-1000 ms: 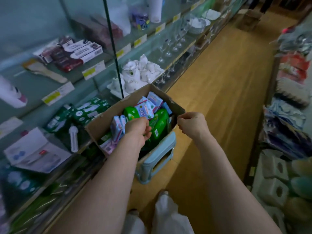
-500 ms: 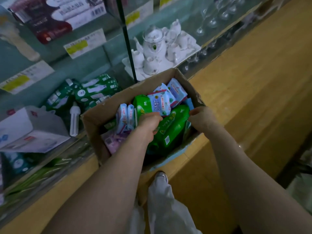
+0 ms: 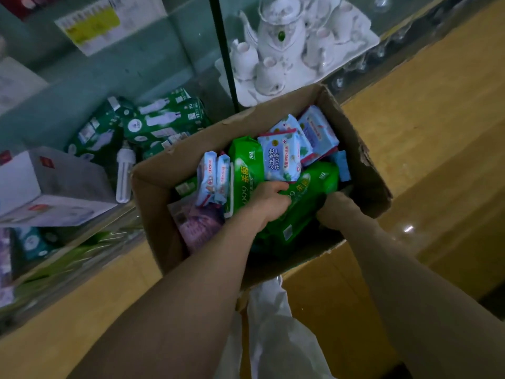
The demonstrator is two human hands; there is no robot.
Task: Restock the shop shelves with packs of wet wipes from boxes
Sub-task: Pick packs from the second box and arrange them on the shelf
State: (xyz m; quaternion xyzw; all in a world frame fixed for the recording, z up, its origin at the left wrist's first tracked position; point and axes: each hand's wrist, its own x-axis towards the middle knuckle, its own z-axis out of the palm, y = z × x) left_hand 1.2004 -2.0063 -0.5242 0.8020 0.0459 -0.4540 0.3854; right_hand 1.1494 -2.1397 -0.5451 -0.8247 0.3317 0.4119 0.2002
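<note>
Left hand (image 3: 269, 199) in the cardboard box (image 3: 153, 203), fingers curled onto a green wet-wipes pack (image 3: 308, 187) mid-box, likely pulling it out. Right hand (image 3: 332, 212) at the pack's 4 o'clock, probably steadying it; fingers hidden, can't tell.

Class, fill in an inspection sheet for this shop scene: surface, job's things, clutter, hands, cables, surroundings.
Surface: glossy wooden floor.
Job's things: open cardboard box holds green packs and blue packs of wipes.
Clutter: loose lamp bulb beside green lamp boxes and a white carton, low shelf.
Hands: left hand grips the lower green pack; right hand in the box, fingers hidden.
Cables: nothing seen.
Surroundings: white tea set behind glass; price label above.
</note>
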